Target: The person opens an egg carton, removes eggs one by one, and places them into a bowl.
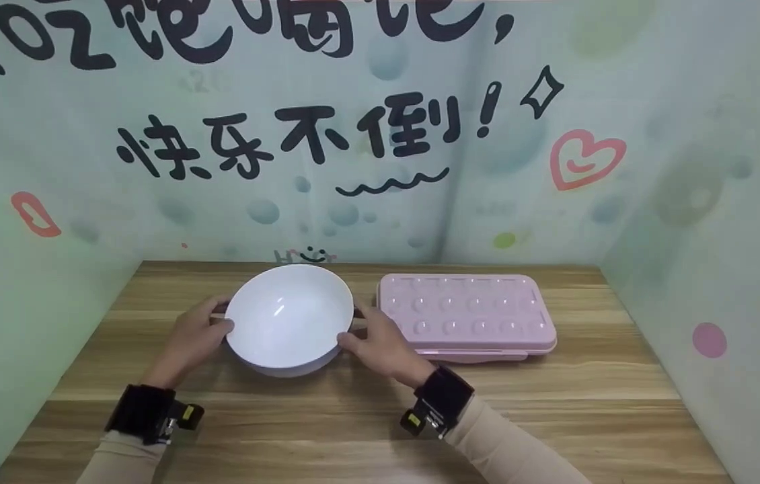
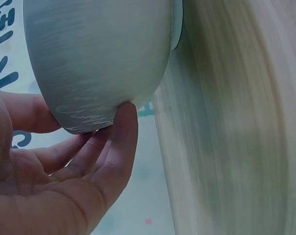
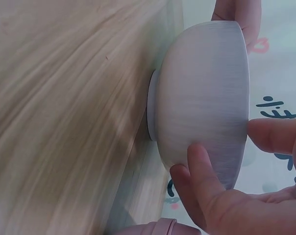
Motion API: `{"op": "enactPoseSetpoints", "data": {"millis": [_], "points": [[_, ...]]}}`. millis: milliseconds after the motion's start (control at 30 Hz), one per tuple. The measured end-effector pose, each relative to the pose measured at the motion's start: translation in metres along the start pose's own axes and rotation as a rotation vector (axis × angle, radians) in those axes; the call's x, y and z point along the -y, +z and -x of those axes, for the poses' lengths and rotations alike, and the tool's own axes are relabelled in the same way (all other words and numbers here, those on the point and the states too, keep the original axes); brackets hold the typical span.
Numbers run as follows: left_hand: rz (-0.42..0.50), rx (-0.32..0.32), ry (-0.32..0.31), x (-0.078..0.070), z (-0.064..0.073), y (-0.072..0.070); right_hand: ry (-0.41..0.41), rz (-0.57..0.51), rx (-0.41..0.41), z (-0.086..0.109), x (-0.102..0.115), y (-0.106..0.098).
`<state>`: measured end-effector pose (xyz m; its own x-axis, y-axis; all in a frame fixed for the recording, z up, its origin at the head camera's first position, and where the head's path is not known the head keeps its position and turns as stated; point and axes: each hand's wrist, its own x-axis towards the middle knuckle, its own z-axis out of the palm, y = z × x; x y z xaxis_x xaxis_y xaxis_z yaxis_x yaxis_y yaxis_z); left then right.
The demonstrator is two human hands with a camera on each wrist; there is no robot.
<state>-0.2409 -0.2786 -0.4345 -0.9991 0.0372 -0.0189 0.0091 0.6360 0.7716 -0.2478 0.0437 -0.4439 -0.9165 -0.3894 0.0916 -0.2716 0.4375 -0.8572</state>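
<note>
A deep white bowl (image 1: 291,316) with a smooth inside is held between both hands, its opening turned up and a little toward me. My left hand (image 1: 190,341) grips the left side, thumb at the rim and fingers against the outer wall. The right hand (image 1: 383,346) holds the opposite side the same way. In the right wrist view the bowl's foot ring (image 3: 152,105) is close to the wooden table; whether they touch I cannot tell. The bowl's outer wall (image 2: 99,58) fills the top of the left wrist view.
Right of the bowl lies a pink lidded box (image 1: 467,312) with rows of round bumps on its lid and a latch along the front. The wood-grain table (image 1: 326,430) ends at a printed backdrop (image 1: 387,222) with black lettering.
</note>
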Motion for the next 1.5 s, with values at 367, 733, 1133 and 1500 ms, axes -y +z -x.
{"op": "enactPoseSetpoints", "data": {"millis": [367, 733, 1133, 1500], "points": [[-0.012, 0.029, -0.020, -0.003, -0.003, 0.005, -0.025, -0.016, 0.003, 0.008, -0.001, -0.003], [0.016, 0.018, 0.028, -0.009, -0.001, 0.013, -0.037, 0.053, -0.013, 0.017, -0.002, -0.011], [-0.164, -0.113, 0.129, -0.023, 0.001, 0.025, -0.143, 0.097, -0.018, 0.036, -0.010, -0.029], [-0.449, -0.371, 0.687, -0.097, 0.017, 0.083, -0.348, 0.333, -0.140, 0.084, -0.034, -0.108]]}}
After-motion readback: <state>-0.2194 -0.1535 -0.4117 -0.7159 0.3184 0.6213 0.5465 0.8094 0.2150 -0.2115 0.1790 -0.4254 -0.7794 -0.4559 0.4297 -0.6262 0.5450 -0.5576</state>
